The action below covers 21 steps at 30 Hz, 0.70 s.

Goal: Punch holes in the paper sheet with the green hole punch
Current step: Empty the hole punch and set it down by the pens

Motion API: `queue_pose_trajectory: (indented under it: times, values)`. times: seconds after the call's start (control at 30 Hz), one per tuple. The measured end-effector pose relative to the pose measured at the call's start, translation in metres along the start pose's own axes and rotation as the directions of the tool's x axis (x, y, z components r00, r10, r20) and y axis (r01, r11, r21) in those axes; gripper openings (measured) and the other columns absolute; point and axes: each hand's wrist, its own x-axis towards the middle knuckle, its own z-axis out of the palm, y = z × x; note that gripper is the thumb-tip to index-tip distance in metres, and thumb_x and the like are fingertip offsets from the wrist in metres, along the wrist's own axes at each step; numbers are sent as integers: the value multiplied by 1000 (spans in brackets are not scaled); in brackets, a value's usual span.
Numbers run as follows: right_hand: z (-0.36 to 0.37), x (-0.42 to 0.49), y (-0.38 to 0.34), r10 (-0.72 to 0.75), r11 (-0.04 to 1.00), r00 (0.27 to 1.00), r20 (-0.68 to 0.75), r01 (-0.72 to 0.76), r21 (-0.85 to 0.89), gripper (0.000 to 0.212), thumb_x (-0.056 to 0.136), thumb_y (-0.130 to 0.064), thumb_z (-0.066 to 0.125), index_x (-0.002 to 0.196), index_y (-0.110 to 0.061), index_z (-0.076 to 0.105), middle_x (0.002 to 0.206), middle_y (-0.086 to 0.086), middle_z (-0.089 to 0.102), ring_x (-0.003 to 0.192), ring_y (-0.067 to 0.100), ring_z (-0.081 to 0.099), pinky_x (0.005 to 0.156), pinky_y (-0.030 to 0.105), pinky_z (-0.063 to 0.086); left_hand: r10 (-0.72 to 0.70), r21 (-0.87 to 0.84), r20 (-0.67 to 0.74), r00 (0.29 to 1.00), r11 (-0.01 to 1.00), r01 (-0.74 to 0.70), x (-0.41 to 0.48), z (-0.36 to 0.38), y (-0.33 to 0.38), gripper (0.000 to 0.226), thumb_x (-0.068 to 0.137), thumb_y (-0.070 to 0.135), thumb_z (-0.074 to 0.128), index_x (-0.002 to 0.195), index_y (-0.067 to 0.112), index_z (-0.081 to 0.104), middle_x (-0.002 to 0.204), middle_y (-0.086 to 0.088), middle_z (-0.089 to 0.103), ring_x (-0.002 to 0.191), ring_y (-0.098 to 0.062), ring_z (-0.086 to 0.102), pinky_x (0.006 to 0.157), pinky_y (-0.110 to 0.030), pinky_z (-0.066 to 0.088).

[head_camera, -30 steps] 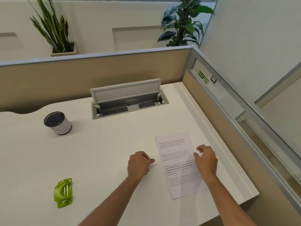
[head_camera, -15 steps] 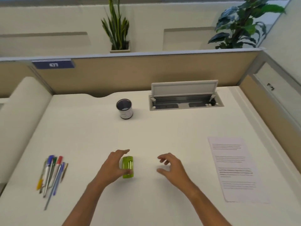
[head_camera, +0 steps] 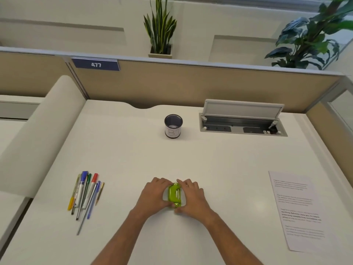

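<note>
The green hole punch [head_camera: 174,195] rests on the white desk [head_camera: 219,169], near the front middle. My left hand [head_camera: 152,196] grips its left side and my right hand [head_camera: 192,197] grips its right side, fingers curled over both ends. The printed paper sheet [head_camera: 298,211] lies flat at the right of the desk, well apart from both hands. Part of the punch is hidden under my fingers.
A bundle of several pens and markers [head_camera: 86,194] lies at the left. A dark pen cup [head_camera: 173,126] stands at the back middle. An open cable tray [head_camera: 242,124] is set into the desk at the back right. Partition walls ring the desk.
My view swung left from the paper to the punch. My left hand reached the punch first, then my right hand closed on its other side.
</note>
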Motion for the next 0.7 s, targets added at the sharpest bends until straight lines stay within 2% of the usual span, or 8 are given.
queue_pose_trajectory:
  times: [0.13,0.27,0.4,0.57,0.7]
  values:
    - [-1,5,-4,-22,1000,1000,-13,22,-3,104,65,-61,82,155,-37,37,137,-11,43,124,18,42,96,35,37,44,29,-27,999,999,-43,3,1,-5,71,66,65,81,128,34,66,127,17,69,115,-17,61,89,-35,50]
    - [-7,6,-6,-49,998,998,-37,48,-28,96,60,-71,77,144,-37,46,131,-14,45,119,16,46,95,36,40,89,82,-10,996,993,-88,4,-4,-6,72,66,67,81,129,34,66,127,17,70,115,-18,62,87,-36,51]
    - [-12,5,-17,-136,990,982,-129,130,-54,91,62,-85,70,137,-38,50,128,-18,47,115,11,47,95,36,42,115,64,-16,993,991,-113,-5,-25,-13,74,72,66,78,137,34,63,136,15,67,124,-17,58,96,-39,51]
    - [-10,13,-68,-210,978,962,-173,209,-22,88,61,-82,72,135,-39,52,128,-20,51,117,9,47,95,34,39,96,52,-27,995,994,-94,-29,-67,-46,74,75,62,81,140,33,62,139,14,67,129,-17,54,103,-38,48]
    - [13,30,-116,-238,971,958,-160,238,-20,90,61,-85,70,135,-38,53,128,-19,52,118,10,48,98,36,38,24,56,-23,999,998,-23,-53,-94,-87,75,75,59,84,142,35,62,142,16,66,138,-18,49,108,-41,44]
